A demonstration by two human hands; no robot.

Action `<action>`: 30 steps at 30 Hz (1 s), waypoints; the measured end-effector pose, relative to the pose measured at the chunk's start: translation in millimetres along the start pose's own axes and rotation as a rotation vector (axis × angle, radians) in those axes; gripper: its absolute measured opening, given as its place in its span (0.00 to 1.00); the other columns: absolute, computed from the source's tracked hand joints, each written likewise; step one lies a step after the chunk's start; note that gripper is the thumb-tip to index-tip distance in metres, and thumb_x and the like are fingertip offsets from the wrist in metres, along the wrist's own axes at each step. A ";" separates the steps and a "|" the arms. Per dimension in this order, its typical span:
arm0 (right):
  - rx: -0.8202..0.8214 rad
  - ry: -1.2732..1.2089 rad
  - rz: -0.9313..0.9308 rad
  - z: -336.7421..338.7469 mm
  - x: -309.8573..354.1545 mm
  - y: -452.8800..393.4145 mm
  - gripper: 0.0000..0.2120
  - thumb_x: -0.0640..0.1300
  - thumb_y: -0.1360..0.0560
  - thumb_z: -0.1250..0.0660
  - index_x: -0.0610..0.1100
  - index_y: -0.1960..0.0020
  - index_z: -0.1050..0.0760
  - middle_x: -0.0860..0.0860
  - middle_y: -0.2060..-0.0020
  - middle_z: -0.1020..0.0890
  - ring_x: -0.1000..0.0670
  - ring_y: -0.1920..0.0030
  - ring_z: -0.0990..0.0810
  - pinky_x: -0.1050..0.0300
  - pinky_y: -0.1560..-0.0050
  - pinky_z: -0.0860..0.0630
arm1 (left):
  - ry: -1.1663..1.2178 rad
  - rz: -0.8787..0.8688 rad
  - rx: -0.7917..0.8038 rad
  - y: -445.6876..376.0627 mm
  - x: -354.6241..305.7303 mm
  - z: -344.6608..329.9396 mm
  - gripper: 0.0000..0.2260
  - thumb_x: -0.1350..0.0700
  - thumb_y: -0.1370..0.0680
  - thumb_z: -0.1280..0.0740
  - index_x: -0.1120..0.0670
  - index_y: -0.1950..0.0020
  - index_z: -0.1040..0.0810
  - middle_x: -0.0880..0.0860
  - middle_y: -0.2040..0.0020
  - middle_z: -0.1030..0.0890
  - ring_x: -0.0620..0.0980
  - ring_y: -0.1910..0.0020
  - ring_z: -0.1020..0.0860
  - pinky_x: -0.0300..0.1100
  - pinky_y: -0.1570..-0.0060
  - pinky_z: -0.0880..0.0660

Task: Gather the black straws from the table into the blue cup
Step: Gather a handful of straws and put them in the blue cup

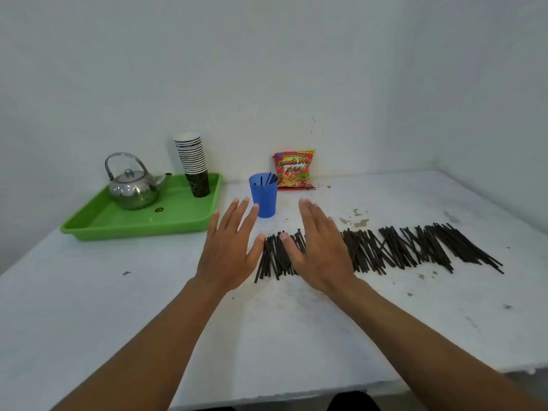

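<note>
A blue cup (264, 200) stands upright on the white table (296, 327), with a few black straws poking out of its top. A long row of several black straws (394, 250) lies flat to the right of it. My left hand (229, 247) hovers palm down, fingers spread, just left of the row's end and in front of the cup. My right hand (320, 250) is also flat and spread, covering the left part of the row. Neither hand holds anything.
A green tray (98, 225) at the left carries a steel kettle (133, 186) and a stack of paper cups (194, 164). A red snack bag (293, 170) leans on the wall behind the blue cup. Walls close the back and right.
</note>
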State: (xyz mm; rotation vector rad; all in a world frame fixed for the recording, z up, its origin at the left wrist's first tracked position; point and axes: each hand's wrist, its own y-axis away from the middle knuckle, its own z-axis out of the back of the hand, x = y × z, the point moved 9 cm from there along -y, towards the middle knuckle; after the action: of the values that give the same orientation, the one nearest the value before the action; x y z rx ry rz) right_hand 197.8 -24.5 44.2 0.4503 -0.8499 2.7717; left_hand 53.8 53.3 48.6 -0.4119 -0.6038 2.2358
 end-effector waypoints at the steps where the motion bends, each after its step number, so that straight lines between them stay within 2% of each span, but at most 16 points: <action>1: 0.030 -0.006 -0.027 -8.4 -0.9 2.8 0.36 0.62 0.19 0.45 0.44 0.18 0.49 0.48 0.20 0.43 0.49 0.20 0.48 0.46 0.22 0.45 | -0.009 0.017 0.031 3.9 4.4 -5.0 0.28 0.46 0.16 0.44 0.55 0.18 0.38 0.56 0.18 0.38 0.56 0.18 0.44 0.60 0.21 0.46; 4: 0.106 0.009 -0.094 -29.5 -1.9 10.4 0.37 0.64 0.20 0.43 0.43 0.19 0.45 0.46 0.21 0.38 0.47 0.21 0.44 0.51 0.23 0.45 | -0.024 0.069 0.109 16.8 19.2 -23.3 0.27 0.47 0.15 0.44 0.53 0.17 0.41 0.53 0.17 0.41 0.53 0.17 0.48 0.58 0.20 0.51; 6: 0.127 0.030 -0.126 -40.6 2.1 13.8 0.38 0.65 0.21 0.42 0.42 0.20 0.42 0.45 0.22 0.37 0.47 0.22 0.41 0.53 0.24 0.44 | -0.024 0.112 0.218 24.9 28.3 -42.2 0.28 0.46 0.15 0.46 0.51 0.16 0.46 0.51 0.16 0.45 0.50 0.16 0.52 0.59 0.20 0.54; 9: 0.153 0.042 -0.176 -50.4 3.8 12.8 0.42 0.68 0.23 0.41 0.41 0.21 0.41 0.43 0.22 0.37 0.46 0.22 0.41 0.53 0.25 0.43 | -0.033 0.158 0.372 35.1 40.9 -64.4 0.28 0.45 0.14 0.50 0.50 0.16 0.52 0.49 0.15 0.51 0.49 0.17 0.57 0.62 0.21 0.57; 14: 0.220 0.109 -0.253 -67.2 -0.1 11.9 0.50 0.75 0.28 0.40 0.41 0.20 0.43 0.42 0.22 0.37 0.44 0.23 0.38 0.50 0.27 0.38 | 0.026 0.220 0.522 43.0 51.3 -84.4 0.28 0.43 0.14 0.53 0.50 0.16 0.52 0.49 0.15 0.54 0.48 0.17 0.59 0.64 0.21 0.60; 18: 0.239 0.146 -0.270 -73.3 -1.4 12.5 0.47 0.72 0.27 0.39 0.41 0.21 0.41 0.43 0.24 0.34 0.45 0.24 0.37 0.51 0.27 0.38 | 0.035 0.231 0.555 44.9 55.3 -92.2 0.28 0.43 0.15 0.55 0.48 0.16 0.53 0.47 0.15 0.56 0.47 0.17 0.60 0.62 0.21 0.62; 20: 0.240 0.131 -0.265 -73.4 -1.2 12.3 0.40 0.67 0.25 0.38 0.42 0.23 0.38 0.45 0.26 0.30 0.45 0.26 0.33 0.51 0.29 0.35 | 0.040 0.231 0.544 45.6 56.6 -93.3 0.28 0.43 0.15 0.55 0.48 0.16 0.53 0.47 0.15 0.56 0.47 0.17 0.59 0.62 0.21 0.63; 23: 0.240 0.100 -0.222 -69.8 2.1 11.5 0.26 0.58 0.23 0.37 0.44 0.31 0.29 0.48 0.37 0.20 0.46 0.37 0.23 0.51 0.41 0.26 | 0.051 0.236 0.537 46.5 57.1 -94.0 0.27 0.43 0.15 0.54 0.47 0.16 0.52 0.47 0.15 0.55 0.47 0.17 0.59 0.61 0.21 0.63; 25: 0.210 0.086 -0.207 -64.3 3.1 9.6 0.22 0.55 0.24 0.37 0.44 0.35 0.26 0.48 0.42 0.18 0.45 0.41 0.21 0.51 0.45 0.24 | 0.052 0.237 0.535 47.4 56.4 -93.6 0.27 0.43 0.15 0.54 0.48 0.16 0.52 0.47 0.15 0.55 0.47 0.17 0.59 0.60 0.21 0.63; 27: 0.177 0.104 -0.217 -60.3 1.8 7.1 0.25 0.59 0.24 0.36 0.44 0.34 0.26 0.48 0.40 0.19 0.45 0.40 0.22 0.50 0.42 0.25 | 0.051 0.240 0.535 47.8 55.8 -93.6 0.27 0.43 0.15 0.55 0.48 0.16 0.53 0.47 0.15 0.55 0.47 0.17 0.59 0.60 0.21 0.63; 30: 0.255 0.177 -0.285 -66.0 -4.9 4.9 0.33 0.69 0.28 0.35 0.45 0.34 0.26 0.49 0.41 0.21 0.45 0.39 0.23 0.48 0.41 0.24 | 0.047 0.239 0.546 48.3 54.6 -93.5 0.27 0.43 0.15 0.55 0.48 0.16 0.54 0.47 0.15 0.56 0.47 0.17 0.60 0.59 0.21 0.64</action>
State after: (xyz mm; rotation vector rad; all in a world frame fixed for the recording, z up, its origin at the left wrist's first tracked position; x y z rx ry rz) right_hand 186.0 8.8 -12.0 0.3296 -0.3615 2.6107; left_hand 32.9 93.0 -61.1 -0.2617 0.0989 2.4892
